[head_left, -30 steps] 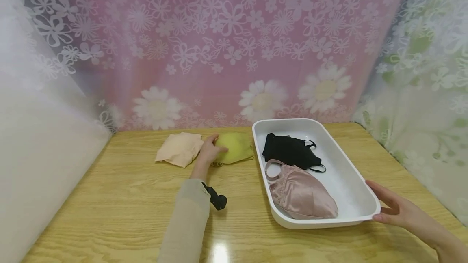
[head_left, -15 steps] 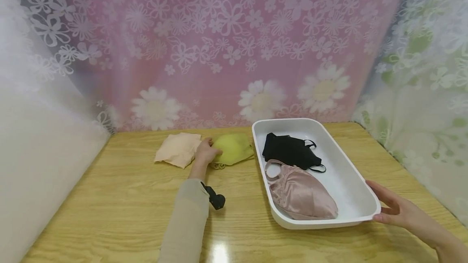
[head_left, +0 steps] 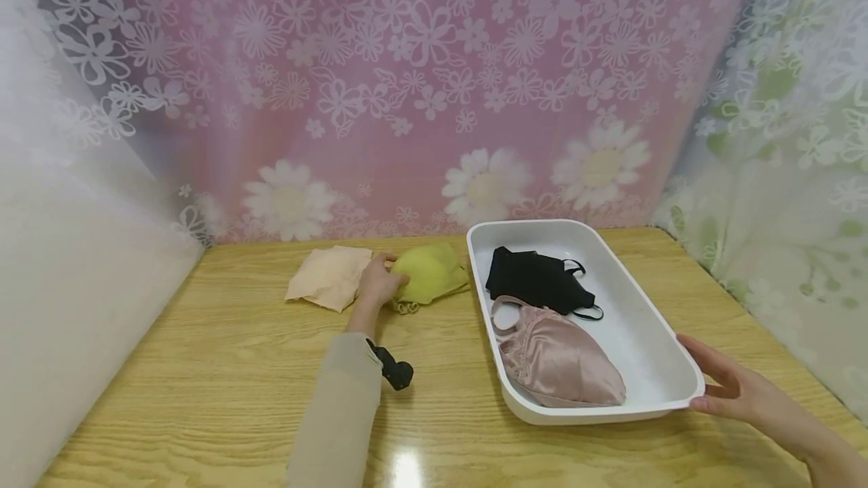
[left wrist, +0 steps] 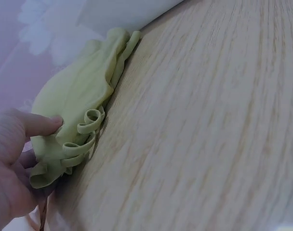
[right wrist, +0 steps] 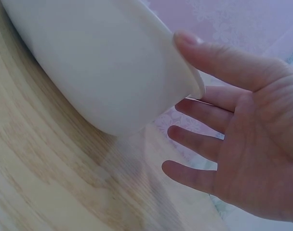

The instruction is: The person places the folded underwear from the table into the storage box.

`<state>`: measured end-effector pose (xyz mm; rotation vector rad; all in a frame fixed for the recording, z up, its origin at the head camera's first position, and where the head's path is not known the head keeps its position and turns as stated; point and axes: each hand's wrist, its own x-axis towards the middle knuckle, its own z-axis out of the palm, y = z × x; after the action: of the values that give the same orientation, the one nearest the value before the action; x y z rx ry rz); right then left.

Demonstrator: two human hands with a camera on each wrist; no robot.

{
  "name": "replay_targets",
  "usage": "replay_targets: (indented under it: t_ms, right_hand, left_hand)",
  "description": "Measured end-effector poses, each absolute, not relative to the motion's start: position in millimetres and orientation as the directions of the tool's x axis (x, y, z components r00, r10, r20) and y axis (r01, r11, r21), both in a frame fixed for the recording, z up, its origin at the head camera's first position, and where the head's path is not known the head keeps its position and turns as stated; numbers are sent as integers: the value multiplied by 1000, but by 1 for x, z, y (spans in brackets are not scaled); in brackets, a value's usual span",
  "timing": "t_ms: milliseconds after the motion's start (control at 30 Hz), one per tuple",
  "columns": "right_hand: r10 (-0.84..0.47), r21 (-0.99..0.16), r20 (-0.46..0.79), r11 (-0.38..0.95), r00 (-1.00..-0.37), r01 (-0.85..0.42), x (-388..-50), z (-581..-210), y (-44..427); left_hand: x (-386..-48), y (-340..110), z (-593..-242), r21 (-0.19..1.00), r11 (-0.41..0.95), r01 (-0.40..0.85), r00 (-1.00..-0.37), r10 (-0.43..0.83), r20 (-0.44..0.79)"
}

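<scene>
The left hand pinches the left end of a folded yellow-green garment near the table's back edge. In the left wrist view the thumb lies on top of the yellow-green cloth, with curled straps beside it and the other fingers partly hidden beneath. At the near right corner of a white tray, the right hand holds the rim between thumb and forefinger. The right wrist view has the thumb on the rim of the tray and the lower fingers of the hand spread off it.
Inside the tray lie a black garment with thin straps and a pink satin garment nearer the front. A folded beige cloth lies left of the left hand. A pink floral curtain stands behind the wooden table.
The left hand has shifted slightly left and now grips the yellow-green garment's end; that garment's left part looks raised and bunched. The right hand and tray have hardly moved.
</scene>
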<state>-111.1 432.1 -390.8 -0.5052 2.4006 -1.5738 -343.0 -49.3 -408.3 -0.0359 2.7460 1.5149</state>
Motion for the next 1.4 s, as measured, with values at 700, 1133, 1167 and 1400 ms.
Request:
replay_targets:
  t_ms: [700,1133,1167,1400]
  right_hand:
    - [-391,-894,29,402,-920,-199,-111,-392,431]
    - [-393,-894,25,404,-919,-197,-110,-392,432]
    - [-394,-894,27,402,-919,-198,-110,-392,432]
    - [-415,-914,24,359,-909,-188,-111,-390,432]
  left_hand:
    - [-341,-54,-370,956,289,57,-987,-127,98]
    - [-338,-44,-335,965,226,132,-981,-112,160]
    - [-337,-43,-333,966,218,140,-980,-108,166]
    - [-334,-29,-321,955,211,208,-971,-73,228]
